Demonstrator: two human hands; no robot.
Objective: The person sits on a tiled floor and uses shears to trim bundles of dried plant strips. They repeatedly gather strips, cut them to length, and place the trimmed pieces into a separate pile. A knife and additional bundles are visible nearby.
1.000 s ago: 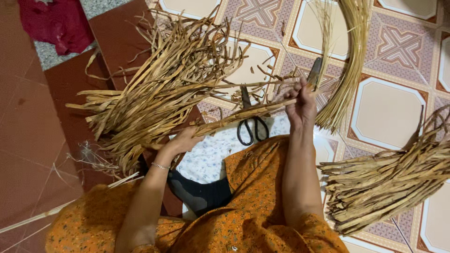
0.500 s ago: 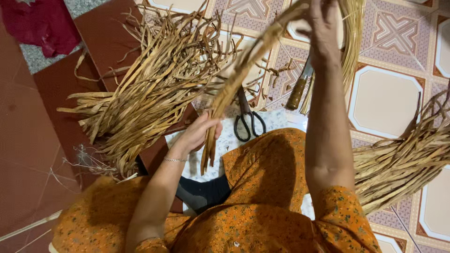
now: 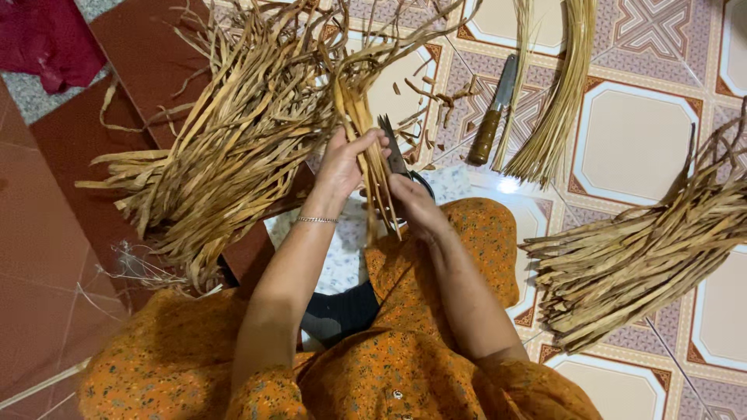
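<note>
View from above of a person in orange patterned clothes sitting on a tiled floor (image 3: 634, 140), working with dried plant strips. The left hand (image 3: 342, 163) has its fingers wrapped around a small bundle of tan strips (image 3: 372, 152), gripping it near the middle. The bundle stands roughly upright in the picture, its long axis running from near the person's lap to far, with the far ends splaying out and curling to the right. The right hand (image 3: 416, 206) is closed around the handles of a pair of dark scissors (image 3: 393, 148), whose blades point far and slightly left, lying just beside and touching the bundle. Whether the blades are parted is hard to tell. To the left lies a large loose heap of strips (image 3: 226, 148), fanning from near left to far right. At the right edge rests a second pile of strips (image 3: 646, 257), lying nearly crosswise. Far right, a wooden-handled knife (image 3: 490, 117) lies beside a sheaf of thin pale stalks (image 3: 556, 101). A red cloth (image 3: 47, 39) sits in the far left corner
</note>
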